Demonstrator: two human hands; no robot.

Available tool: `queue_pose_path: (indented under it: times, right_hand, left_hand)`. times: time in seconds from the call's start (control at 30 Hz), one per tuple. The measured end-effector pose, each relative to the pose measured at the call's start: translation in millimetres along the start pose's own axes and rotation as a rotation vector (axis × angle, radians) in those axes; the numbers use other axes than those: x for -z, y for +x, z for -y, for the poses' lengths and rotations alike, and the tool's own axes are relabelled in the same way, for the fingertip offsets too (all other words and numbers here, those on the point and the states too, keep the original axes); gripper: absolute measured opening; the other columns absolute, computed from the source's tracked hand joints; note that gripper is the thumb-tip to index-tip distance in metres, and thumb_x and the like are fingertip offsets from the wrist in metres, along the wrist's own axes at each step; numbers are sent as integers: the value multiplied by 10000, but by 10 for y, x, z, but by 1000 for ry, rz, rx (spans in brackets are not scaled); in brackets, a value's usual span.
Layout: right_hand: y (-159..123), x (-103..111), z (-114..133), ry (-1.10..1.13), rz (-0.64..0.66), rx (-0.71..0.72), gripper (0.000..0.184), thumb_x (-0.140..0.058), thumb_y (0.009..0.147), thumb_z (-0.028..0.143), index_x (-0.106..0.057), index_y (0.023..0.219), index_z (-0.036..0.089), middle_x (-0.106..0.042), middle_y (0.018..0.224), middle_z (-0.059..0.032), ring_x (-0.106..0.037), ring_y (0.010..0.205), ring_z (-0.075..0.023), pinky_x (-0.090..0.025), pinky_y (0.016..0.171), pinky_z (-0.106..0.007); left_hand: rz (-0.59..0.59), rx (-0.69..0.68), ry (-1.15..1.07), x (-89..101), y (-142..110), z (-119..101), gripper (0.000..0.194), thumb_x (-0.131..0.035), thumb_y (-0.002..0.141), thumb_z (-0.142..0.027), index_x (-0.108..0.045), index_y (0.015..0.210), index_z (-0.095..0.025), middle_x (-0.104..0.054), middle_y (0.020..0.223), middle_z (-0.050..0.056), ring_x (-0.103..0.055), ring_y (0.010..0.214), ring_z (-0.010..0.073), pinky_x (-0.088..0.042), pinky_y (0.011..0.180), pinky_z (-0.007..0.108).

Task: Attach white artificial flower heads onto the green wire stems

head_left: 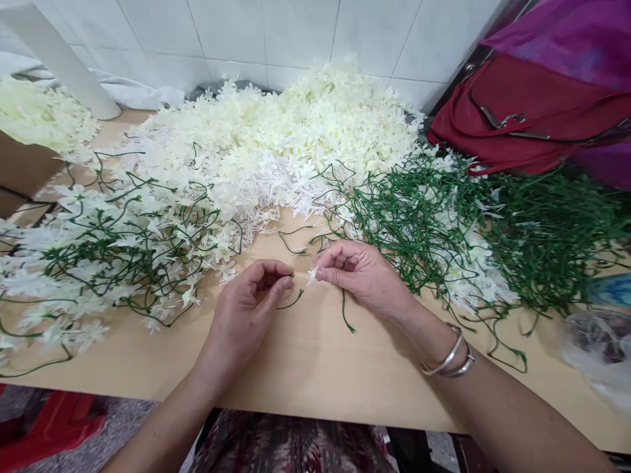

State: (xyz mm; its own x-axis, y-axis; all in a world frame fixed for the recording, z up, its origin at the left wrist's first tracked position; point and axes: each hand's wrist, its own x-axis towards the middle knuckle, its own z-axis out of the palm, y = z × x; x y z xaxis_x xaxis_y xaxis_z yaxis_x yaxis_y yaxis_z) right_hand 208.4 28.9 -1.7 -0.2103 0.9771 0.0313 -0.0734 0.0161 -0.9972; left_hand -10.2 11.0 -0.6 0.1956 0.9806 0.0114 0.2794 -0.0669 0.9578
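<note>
My left hand [249, 305] is closed in a pinch over the bare tabletop, with a thin green artificial stem [294, 301] between thumb and forefinger. Facing it a short gap away, my right hand [362, 274] pinches a small white artificial flower piece [312, 275] at its fingertips. Beneath the right hand a second green stem [347, 315] shows; whether it is held or lies on the table I cannot tell. To the left, finished-looking white flowers on green stems [133, 243] are heaped. Loose green stems [404, 217] pile up right of my right hand.
Cream-white petals [305, 125] are banked against the tiled wall [300, 33]. More green stems [557, 230] lie at far right, below a red bag [532, 112]. A clear plastic bag [599, 348] sits at the right edge. A red stool [54, 424] stands below the table [296, 381].
</note>
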Motion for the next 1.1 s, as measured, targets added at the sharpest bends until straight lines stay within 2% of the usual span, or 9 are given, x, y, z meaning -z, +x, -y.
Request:
queue_pose_path:
  times: [0.1, 0.23, 0.53, 0.73, 0.97, 1.1]
  right_hand:
    - [0, 9, -9, 48, 31, -47, 191, -887, 773, 313, -734, 810, 204, -710, 779, 9, -621, 733, -125, -511, 730, -287]
    - [-13, -10, 4, 36, 45, -67, 180, -874, 789, 334, -745, 817, 212, -711, 783, 6, -628, 747, -131, -524, 748, -296]
    - [-45, -48, 37, 58, 75, -147, 217, -891, 777, 356, -743, 818, 203, -719, 781, 6, -650, 733, -123, -547, 749, -288]
    - [-52, -41, 43, 17, 85, -159, 181, -867, 790, 300, -721, 823, 198, -700, 774, 13, -622, 710, -110, -508, 703, -264]
    - [-91, -134, 22, -167, 23, -126, 167, -814, 812, 314, -696, 800, 197, -613, 708, 25, -508, 639, -117, -377, 589, -276]
    - [-119, -224, 15, -226, -20, -108, 172, -797, 817, 321, -690, 770, 196, -615, 707, 19, -495, 638, -122, -370, 586, -284]
  left_hand:
    - [-43, 17, -183, -68, -4, 23, 195, -770, 918, -365, -724, 1018, -204, -756, 946, 15, -710, 857, 145, -571, 789, 248]
    - [-59, -13, -247, -101, -35, 24, 175, -795, 906, -308, -726, 1025, -200, -771, 987, 24, -733, 926, 145, -592, 868, 240]
    - [-37, -81, -150, -84, -67, 43, 110, -766, 942, -279, -735, 1033, -226, -780, 966, 2, -730, 884, 114, -588, 810, 189]
    - [-23, -175, -50, -65, -88, 29, 67, -745, 940, -212, -734, 1005, -221, -781, 928, -9, -742, 848, 108, -587, 782, 182]
    - [-33, -85, -64, -75, -124, 46, 60, -746, 919, -236, -708, 944, -197, -760, 855, 5, -718, 756, 122, -569, 683, 196]
    - [-33, -82, -26, -68, -149, 71, 38, -719, 920, -225, -699, 908, -194, -734, 802, -4, -672, 681, 107, -535, 636, 190]
